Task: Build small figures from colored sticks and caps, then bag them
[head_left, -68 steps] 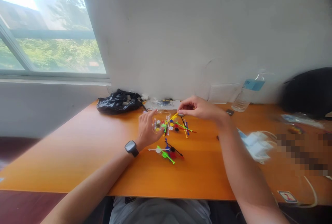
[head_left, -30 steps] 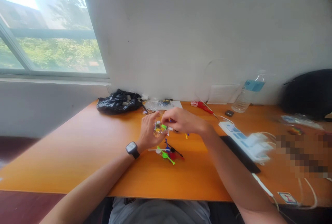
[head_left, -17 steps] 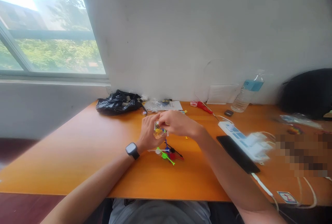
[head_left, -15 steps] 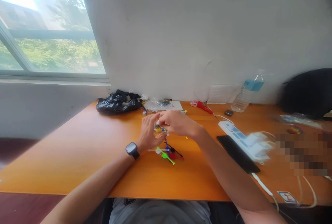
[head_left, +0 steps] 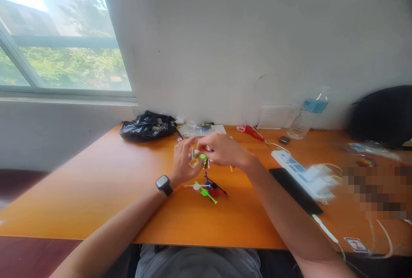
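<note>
My left hand (head_left: 184, 161), with a dark watch on its wrist, curves its fingers around a small see-through item (head_left: 194, 160) with yellow showing in it; its exact kind is unclear. Close against it, my right hand (head_left: 222, 149) bends down with thumb and fingers pinched together. What the pinch holds is hidden. Between and behind the hands show small green, white and blue plastic pieces (head_left: 203, 158). Nearer to me on the table lies a loose pile of thin plastic sticks with round discs, among them a green one (head_left: 205, 192), a white one (head_left: 196, 187) and a black one (head_left: 214, 186).
On the wooden table (head_left: 96, 200), a black plastic bag (head_left: 146, 127) lies at the back left. To the right are a red-handled tool (head_left: 252, 132), a water bottle (head_left: 304, 119), a power strip (head_left: 294, 166) with plugs, and a dark phone-like slab (head_left: 294, 190) with a cable.
The hands have drawn slightly apart, with my right hand shifting a little to the right. More coloured pieces now show between them. The nearer pile is unmoved.
</note>
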Demonstrator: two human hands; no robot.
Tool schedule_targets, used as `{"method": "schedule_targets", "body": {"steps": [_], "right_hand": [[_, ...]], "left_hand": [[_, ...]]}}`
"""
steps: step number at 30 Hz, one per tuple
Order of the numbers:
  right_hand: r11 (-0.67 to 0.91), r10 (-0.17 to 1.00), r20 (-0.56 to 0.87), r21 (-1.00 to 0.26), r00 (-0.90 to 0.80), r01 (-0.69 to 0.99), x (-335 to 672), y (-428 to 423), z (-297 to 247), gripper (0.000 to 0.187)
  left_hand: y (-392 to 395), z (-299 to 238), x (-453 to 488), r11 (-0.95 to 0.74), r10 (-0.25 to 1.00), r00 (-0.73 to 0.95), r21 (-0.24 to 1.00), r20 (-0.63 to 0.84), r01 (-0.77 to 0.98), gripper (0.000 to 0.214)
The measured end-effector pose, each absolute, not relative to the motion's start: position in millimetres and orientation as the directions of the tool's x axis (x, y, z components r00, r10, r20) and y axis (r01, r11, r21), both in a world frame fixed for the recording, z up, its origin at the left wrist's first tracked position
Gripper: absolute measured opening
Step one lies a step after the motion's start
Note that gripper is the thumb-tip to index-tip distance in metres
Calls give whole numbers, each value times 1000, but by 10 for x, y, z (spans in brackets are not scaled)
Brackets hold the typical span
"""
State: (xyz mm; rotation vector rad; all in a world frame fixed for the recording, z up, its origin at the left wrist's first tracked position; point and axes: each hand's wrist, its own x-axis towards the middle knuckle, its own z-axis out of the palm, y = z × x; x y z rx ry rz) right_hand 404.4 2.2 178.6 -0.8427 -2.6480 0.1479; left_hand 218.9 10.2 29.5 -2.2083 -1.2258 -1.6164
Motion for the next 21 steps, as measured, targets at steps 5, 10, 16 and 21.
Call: {"method": "schedule_targets", "body": {"steps": [5, 10, 16, 21], "right_hand": [[787, 611, 272, -309, -744, 533, 4132, 10, 1847, 18], [774, 607, 191, -362, -771, 519, 4190, 1, 1871, 18], [803, 540, 172, -398, -824, 444, 4127, 118, 1694, 15], [797, 565, 320, -449, -761, 403, 4129, 149, 1736, 14]], "left_hand": [[87, 340, 2190, -670, 499, 92, 316, 862, 672, 75], [101, 339, 2174, -684, 496, 94, 322, 863, 654, 76], [139, 321, 2155, -685, 514, 34, 386, 857, 618, 82], [160, 345, 2132, -704, 649, -3, 602, 761, 377, 100]]}}
